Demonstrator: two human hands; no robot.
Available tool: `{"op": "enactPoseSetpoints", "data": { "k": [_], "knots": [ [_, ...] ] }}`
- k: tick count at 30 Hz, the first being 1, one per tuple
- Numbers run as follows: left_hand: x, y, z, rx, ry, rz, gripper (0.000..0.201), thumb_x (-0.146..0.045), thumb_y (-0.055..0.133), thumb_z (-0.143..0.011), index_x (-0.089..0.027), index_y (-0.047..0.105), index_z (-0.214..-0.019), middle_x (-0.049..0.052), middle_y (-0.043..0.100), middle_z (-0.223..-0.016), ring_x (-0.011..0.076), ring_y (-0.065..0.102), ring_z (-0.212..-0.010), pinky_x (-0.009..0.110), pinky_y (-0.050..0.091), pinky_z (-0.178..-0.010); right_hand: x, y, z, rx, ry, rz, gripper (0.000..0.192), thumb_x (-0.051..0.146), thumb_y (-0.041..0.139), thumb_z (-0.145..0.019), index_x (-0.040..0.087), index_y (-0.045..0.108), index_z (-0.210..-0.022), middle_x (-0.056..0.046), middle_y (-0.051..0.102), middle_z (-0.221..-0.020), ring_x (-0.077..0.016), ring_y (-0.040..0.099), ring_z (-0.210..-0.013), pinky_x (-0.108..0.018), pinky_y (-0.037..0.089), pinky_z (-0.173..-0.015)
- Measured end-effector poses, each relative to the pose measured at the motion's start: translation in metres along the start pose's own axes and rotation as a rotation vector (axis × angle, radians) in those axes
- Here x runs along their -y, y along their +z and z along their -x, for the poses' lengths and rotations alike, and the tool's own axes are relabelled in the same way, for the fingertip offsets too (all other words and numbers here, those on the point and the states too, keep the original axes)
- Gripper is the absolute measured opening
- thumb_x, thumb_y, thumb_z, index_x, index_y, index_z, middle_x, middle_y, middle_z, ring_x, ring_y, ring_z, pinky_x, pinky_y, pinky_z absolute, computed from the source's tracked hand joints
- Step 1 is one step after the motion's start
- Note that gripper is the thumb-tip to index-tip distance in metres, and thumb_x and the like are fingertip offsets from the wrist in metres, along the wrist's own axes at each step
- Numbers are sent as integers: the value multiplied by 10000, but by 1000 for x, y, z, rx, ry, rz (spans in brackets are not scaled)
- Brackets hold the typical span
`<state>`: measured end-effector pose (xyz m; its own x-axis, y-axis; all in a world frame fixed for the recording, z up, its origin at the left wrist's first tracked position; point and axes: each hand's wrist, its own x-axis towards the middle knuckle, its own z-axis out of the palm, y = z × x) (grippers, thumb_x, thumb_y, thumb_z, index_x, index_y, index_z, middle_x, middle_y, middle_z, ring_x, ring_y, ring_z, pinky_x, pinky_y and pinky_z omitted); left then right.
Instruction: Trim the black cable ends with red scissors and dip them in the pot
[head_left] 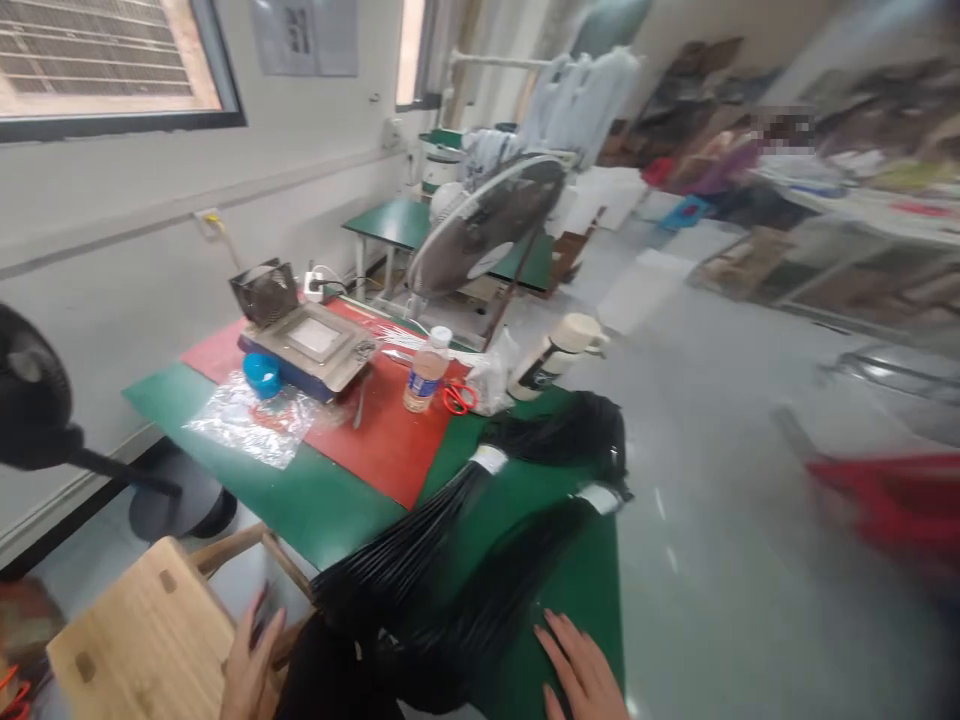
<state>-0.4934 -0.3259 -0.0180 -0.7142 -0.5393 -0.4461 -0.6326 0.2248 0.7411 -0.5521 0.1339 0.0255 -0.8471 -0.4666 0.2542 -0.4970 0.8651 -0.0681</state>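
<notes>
Head view
Room: a workshop with pale walls, a window at upper left and a grey floor; the right side is blurred, with cluttered tables far back.
Surface: a green table [300, 500] runs from the near edge toward the wall, with a red mat [382, 440] laid across its middle.
Left hand [251, 665]: at the bottom edge, fingers loosely spread and holding nothing, resting on the corner of a wooden stool [142, 630] just left of the table.
Right hand [581, 670]: at the bottom edge, lying flat and open on the green table, fingers together, gripping nothing.
Black bundles [465, 540]: two long bunches of shiny black strands lie on the near end of the table between the hands, each bound with a white band; the right hand is just beside the nearer bunch, and I cannot tell if it touches.
On the mat: a grey flat machine [319, 345], a small blue bowl [262, 372], a plastic bottle [426, 372] standing upright, and red-handled scissors [459, 398].
Beside the mat: a clear plastic sheet [247, 420] on the green, and a white flask [559, 355] lying tilted.
Fans: one round fan [480, 225] behind the table, part of a black one [30, 400] at the left edge.
</notes>
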Motion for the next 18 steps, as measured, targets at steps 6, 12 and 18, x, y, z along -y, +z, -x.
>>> {"op": "enactPoseSetpoints", "data": {
  "k": [6, 12, 18],
  "knots": [
    [-88, 40, -9, 475, 102, 79, 868, -549, 777, -455, -120, 528, -1168, 133, 612, -1204, 359, 495, -1172, 380, 413, -1009, -6, -15, -6, -67, 28, -25, 468, 265, 467, -864, 189, 414, -1322, -77, 449, -1361, -249, 417, -1258, -415, 354, -1041],
    [-114, 46, 5, 563, 84, 173, 700, -528, 814, -407, -121, 646, -951, 106, 722, -901, 341, 628, -907, 378, 505, -814, -20, -11, 1, -147, 44, -118, 442, 217, 508, -844, 178, 457, -1282, -88, 526, -1284, -247, 464, -1221, -436, 421, -1000],
    [-124, 49, 6, 567, 27, 106, 640, -616, 800, -312, -159, 686, -746, 81, 714, -736, 338, 620, -800, 417, 503, -757, 20, -27, -31, -390, 308, -365, 356, 139, 483, -853, 199, 509, -1203, -103, 583, -1159, -230, 543, -1112, -377, 527, -878]
  ]
}}
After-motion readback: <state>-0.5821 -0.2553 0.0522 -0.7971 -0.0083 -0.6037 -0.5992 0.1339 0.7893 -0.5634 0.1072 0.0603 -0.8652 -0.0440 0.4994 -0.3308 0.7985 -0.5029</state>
